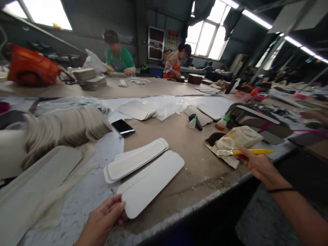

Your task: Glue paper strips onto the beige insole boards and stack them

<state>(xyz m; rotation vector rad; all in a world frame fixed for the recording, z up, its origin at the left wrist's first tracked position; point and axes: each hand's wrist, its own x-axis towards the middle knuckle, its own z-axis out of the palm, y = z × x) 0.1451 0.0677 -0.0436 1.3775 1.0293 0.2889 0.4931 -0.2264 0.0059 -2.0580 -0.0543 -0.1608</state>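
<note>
My left hand (106,215) pinches the near end of a long white panel with rounded corners (153,182), which lies slanted on the brown table covering. Beside it rests a small pile of similar narrower white panels (137,159). On the right, my right hand (256,164) grips a brush with a yellow handle (258,151). The pale bristles point left, close to a cut-open, stained whitish plastic container (242,138) lying on a scrap of card. I cannot tell whether the bristles touch it.
A black phone (123,127) lies beyond the white pile. Thick stacks of beige panels (66,128) fill the left side. Small squeeze bottles (192,122) and a bundle of dark panels (253,119) stand at right. Two people (119,54) work across the table.
</note>
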